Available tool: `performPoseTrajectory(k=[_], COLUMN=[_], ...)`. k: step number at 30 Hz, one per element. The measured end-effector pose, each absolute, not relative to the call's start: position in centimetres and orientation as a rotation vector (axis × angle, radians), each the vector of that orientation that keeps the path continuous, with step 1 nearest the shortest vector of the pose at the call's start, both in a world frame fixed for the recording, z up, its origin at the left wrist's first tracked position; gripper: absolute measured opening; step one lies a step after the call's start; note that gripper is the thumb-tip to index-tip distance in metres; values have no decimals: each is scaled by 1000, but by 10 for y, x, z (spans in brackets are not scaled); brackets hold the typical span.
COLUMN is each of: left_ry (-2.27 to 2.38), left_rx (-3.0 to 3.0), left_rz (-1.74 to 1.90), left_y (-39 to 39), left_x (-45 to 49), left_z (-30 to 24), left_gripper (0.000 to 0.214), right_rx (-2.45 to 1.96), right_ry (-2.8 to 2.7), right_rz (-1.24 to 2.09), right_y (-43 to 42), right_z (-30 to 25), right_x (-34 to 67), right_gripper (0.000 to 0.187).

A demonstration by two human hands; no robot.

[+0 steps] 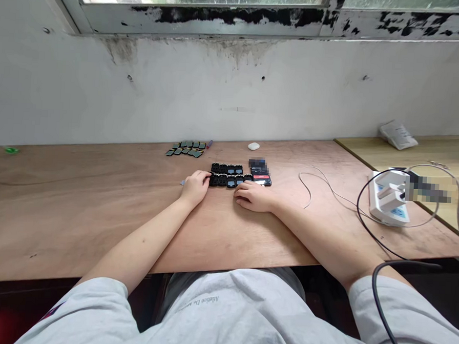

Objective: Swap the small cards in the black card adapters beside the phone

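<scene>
Rows: we see black modules (229, 175) in two rows mid-tabletop (97, 201), long axis left-right, parallel to the far edge.
Left hand (195, 186): curled at the rows' left end; can't tell its grip.
Right hand (253, 197): flat, released, fingertips at the front row.
Progress: we judge the rows mostly laid; green chips (187, 148) by the far edge lie loose.

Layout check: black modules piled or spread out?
Spread out. The modules lie flat in two side-by-side rows on the table; left hand touches the front row's left end, right hand rests just before them.
</scene>
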State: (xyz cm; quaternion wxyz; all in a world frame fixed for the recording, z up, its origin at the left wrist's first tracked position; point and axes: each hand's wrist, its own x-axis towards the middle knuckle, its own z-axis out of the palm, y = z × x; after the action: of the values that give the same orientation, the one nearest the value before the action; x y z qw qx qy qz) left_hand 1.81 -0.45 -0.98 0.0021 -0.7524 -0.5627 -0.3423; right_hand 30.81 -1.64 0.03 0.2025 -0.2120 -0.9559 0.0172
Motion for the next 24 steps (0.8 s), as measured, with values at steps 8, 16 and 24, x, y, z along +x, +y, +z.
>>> performPoseTrajectory(k=[8,16,24], left_ry=[-1759,-1841,-1933], left_rx=[-2252,-2306,-2326], left_rz=[-1224,-1059,-751], left_y=[0,6,3], left_x=[12,11,20], left_z=[-9,-11,-4], left_gripper=[26,30,31], right_rx=[-594,-592,-594], right_ry=[-2664,-2663,-2657], right_rz=[58,61,69], right_y=[-17,-15,-17], right_z=[0,-1,0], right_x=[308,308,308], right_gripper=[20,19,19])
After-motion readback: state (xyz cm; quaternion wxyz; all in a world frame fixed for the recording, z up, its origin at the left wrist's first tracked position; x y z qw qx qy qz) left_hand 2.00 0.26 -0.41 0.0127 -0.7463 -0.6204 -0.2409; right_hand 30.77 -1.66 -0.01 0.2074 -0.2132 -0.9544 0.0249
